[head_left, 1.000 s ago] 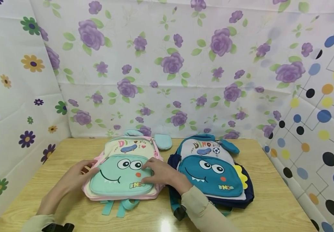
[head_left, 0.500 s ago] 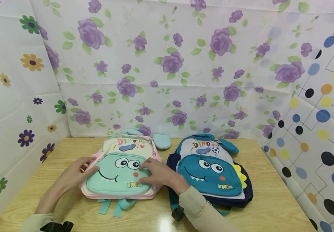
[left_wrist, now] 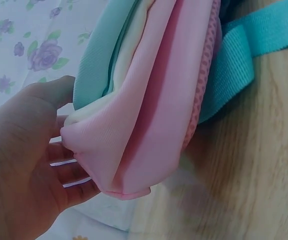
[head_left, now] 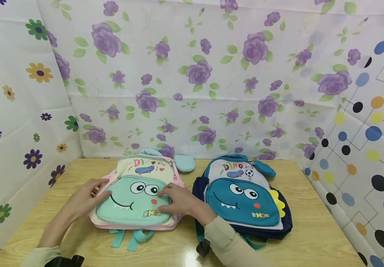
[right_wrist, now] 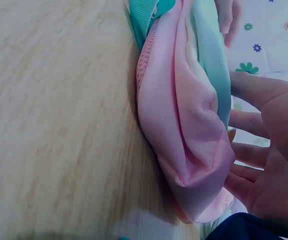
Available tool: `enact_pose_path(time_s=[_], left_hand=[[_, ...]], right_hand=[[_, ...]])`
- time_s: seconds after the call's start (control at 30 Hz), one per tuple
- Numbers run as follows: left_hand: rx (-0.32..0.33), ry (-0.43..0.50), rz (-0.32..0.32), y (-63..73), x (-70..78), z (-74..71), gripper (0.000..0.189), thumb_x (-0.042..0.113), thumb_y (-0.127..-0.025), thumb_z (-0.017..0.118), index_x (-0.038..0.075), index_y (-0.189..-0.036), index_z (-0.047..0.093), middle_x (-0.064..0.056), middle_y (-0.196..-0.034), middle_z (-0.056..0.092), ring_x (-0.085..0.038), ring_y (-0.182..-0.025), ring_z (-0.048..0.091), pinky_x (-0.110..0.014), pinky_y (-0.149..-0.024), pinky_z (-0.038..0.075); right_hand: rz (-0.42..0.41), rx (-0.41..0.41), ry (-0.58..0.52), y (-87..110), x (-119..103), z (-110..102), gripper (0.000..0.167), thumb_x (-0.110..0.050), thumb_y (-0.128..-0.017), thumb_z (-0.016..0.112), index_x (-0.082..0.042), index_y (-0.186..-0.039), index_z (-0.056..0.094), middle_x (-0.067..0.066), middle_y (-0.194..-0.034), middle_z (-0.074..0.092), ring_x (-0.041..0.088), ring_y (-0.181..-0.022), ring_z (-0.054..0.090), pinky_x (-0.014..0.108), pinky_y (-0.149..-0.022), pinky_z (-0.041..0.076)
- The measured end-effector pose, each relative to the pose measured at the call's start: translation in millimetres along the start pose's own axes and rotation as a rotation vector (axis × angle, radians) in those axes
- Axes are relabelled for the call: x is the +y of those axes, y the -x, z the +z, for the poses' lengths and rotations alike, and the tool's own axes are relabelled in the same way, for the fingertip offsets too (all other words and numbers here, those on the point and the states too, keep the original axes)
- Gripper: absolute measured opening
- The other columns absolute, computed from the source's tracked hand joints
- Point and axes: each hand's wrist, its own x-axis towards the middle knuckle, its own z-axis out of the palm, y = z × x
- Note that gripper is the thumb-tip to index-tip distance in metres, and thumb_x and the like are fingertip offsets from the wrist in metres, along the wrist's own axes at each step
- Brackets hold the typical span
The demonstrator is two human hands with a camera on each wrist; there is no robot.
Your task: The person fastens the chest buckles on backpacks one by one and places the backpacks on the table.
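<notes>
A small backpack with a mint dinosaur-face pocket, cream top and pink sides lies face up on the table, left of the middle. My left hand grips its left side, thumb on the pocket's edge and fingers along the pink side. On the opposite side my right hand holds it, thumb and forefinger over the pocket. The left wrist view shows the pink side panel between thumb and fingers. In the right wrist view the folded pink side lies against my right fingers.
To the right lies a similar blue backpack with a yellow crest, under my right forearm. Teal straps stick out below the mint backpack onto the wooden table. Floral cloth hangs behind, with patterned cloths at both sides.
The mint backpack has slid a little to the left, both hands moving with it. The blue backpack stays in place.
</notes>
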Motion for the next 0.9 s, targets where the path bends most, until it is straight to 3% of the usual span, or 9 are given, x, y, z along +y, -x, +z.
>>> enact_pose_path(time_s=[0.63,0.9], left_hand=[[0.110,-0.063,0.065,5.3,11.6,-17.9,0.058,0.040,-0.096,0.063,-0.002,-0.135,0.057,-0.017,-0.111,0.061,-0.020,-0.083,0.053,-0.029,-0.066,0.042],[0.123,-0.068,0.076,3.6,19.9,-25.6,0.057,0.039,-0.098,0.062,-0.002,-0.136,0.056,-0.022,-0.119,0.058,-0.027,-0.089,0.055,-0.035,-0.071,0.043]], right_hand=[[-0.057,0.049,-0.003,-7.0,-4.6,11.1,0.054,-0.059,-0.087,0.066,-0.024,-0.129,0.066,-0.002,-0.134,0.059,0.013,-0.123,0.056,0.029,-0.101,0.048],[-0.067,0.065,-0.024,-7.6,-6.4,12.0,0.053,-0.058,-0.088,0.066,-0.023,-0.129,0.066,-0.002,-0.135,0.060,0.013,-0.125,0.054,0.030,-0.102,0.048]])
